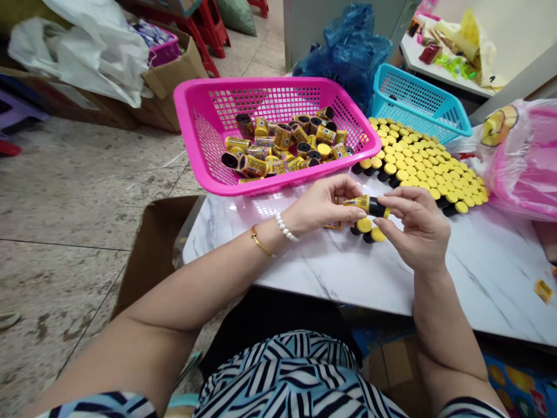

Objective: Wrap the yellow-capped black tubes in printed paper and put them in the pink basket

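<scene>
My left hand (324,204) and my right hand (420,226) meet over a white marble table (487,273). Together they pinch a small black tube with a yellow label (368,204), held sideways. The left fingers grip its yellow label end, the right fingers its black end. Just below the tube stand three yellow-capped black tubes (368,228). A dense block of the same capped tubes (429,168) stands upright behind my right hand. The pink basket (204,110) beyond my left hand holds several loose yellow-and-black label sleeves (282,145).
A turquoise basket (435,110) stands behind the capped tubes, with a blue plastic bag (348,46) beyond it. A pink plastic bag (526,157) lies at the right. A brown cardboard box (152,249) sits on the floor at the table's left edge. A small yellow scrap (543,290) lies far right.
</scene>
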`<state>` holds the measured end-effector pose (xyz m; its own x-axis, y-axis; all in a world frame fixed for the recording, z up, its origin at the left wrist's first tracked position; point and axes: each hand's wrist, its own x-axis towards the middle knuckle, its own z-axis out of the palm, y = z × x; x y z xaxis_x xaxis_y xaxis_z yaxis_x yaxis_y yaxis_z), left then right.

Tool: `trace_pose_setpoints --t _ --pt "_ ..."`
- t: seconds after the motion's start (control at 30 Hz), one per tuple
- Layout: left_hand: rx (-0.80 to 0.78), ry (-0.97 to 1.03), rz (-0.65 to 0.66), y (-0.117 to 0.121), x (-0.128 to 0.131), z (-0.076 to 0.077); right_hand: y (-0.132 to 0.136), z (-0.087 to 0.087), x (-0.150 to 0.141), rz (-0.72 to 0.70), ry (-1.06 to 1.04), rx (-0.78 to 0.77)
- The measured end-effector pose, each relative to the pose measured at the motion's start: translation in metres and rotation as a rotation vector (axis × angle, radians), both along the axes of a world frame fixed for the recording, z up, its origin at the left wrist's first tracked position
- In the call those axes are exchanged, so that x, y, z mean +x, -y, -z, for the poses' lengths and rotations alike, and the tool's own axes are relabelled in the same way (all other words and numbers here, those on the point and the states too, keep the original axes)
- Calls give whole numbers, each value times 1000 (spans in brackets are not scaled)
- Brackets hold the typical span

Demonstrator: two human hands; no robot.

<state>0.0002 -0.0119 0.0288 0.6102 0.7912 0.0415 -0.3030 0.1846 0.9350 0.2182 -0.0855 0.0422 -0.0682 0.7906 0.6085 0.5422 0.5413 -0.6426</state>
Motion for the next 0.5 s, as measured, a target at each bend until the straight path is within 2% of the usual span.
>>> trace_pose_setpoints --t 0.07,0.2,0.33,0.5 --pt "33 -15 -36 1 0 -1 -1 -1 2 0 56 25" --pt "75 -60 -1 5 1 -1 -3 0 2 -56 20 41" --pt "133 -1 -12 9 3 2 -4 6 -6 -76 58 1" --pt "40 -54 26 4 1 -2 -8 9 -3 4 72 62"
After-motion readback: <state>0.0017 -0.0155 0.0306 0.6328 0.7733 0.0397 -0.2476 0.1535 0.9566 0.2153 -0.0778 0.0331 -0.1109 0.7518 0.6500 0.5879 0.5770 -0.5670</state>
